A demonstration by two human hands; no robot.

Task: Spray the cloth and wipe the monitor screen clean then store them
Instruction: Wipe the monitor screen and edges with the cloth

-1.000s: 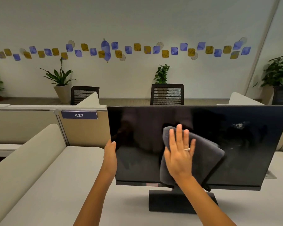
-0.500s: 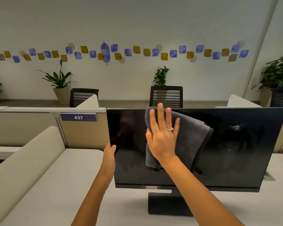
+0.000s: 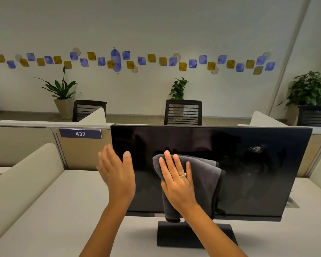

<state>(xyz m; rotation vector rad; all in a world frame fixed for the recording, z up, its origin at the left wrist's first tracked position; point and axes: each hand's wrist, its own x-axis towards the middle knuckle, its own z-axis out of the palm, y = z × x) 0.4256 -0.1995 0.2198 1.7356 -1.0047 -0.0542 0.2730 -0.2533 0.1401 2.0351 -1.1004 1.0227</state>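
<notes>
A black monitor (image 3: 248,173) stands on its base (image 3: 174,236) on the pale desk (image 3: 44,219). My right hand (image 3: 177,180) presses a dark grey cloth (image 3: 206,180) flat against the left-middle of the screen, fingers straight. The cloth hangs down past the monitor's lower edge. My left hand (image 3: 117,173) is raised at the monitor's left edge with straight fingers spread; whether it touches the frame is unclear. A smudge (image 3: 257,148) shows on the upper right of the screen. No spray bottle is in view.
Beige partitions (image 3: 26,164) flank the desk; a sign reading 437 (image 3: 80,133) sits on the back divider. Two black mesh chairs (image 3: 183,112) and potted plants (image 3: 62,93) stand beyond. A cable port (image 3: 292,203) lies at the right behind the monitor.
My right hand slid the cloth up to the screen's top edge, then down again, ending left of where it began. My left hand left the monitor's left edge and rose with fingers spread.
</notes>
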